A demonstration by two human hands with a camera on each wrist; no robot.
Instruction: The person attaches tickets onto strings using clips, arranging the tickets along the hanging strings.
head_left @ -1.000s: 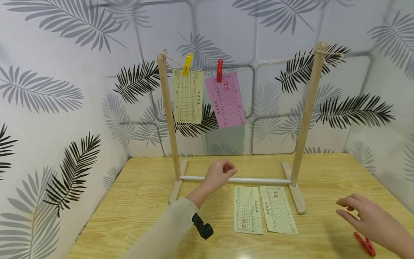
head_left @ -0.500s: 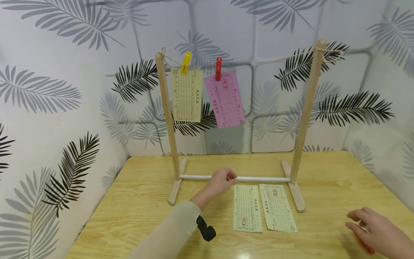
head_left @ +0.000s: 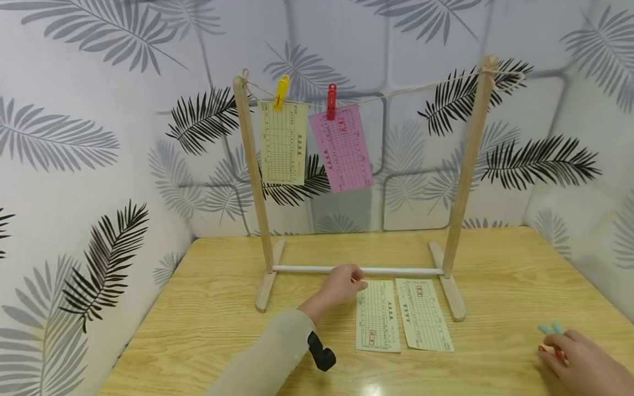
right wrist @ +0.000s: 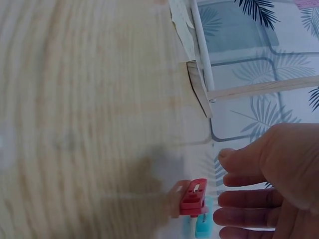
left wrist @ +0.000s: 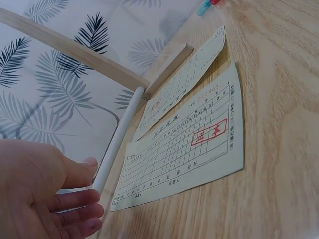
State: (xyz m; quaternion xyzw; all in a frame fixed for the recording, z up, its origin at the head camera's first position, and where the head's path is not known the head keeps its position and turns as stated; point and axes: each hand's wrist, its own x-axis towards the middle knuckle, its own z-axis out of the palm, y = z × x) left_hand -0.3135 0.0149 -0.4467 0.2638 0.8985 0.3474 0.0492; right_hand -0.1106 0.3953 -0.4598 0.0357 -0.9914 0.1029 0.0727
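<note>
My left hand (head_left: 342, 283) is over the far left corner of a pale yellow printed slip (head_left: 378, 322) on the table. In the left wrist view its fingers are loosely bent, with a gap to the slip (left wrist: 184, 149). A second yellow slip (head_left: 424, 316) lies just to the right. My right hand (head_left: 586, 360) is low at the table's right side, around a red clothespin (head_left: 558, 353). The right wrist view shows that hand (right wrist: 269, 184) with thumb and fingers spread, apart from the red clothespin (right wrist: 194, 195). A teal clothespin (right wrist: 203, 225) lies beside it.
A wooden frame with a right post (head_left: 468, 165) and a white bottom bar (head_left: 396, 270) stands behind the slips. From its string (head_left: 406, 92) hang a yellow slip (head_left: 283, 143) under a yellow clothespin (head_left: 280, 92) and a pink slip (head_left: 343, 148) under a red one.
My left hand has moved down and right to the edge of the near yellow slip. My right hand has lowered toward the red clothespin, and the teal one now shows past its fingers.
</note>
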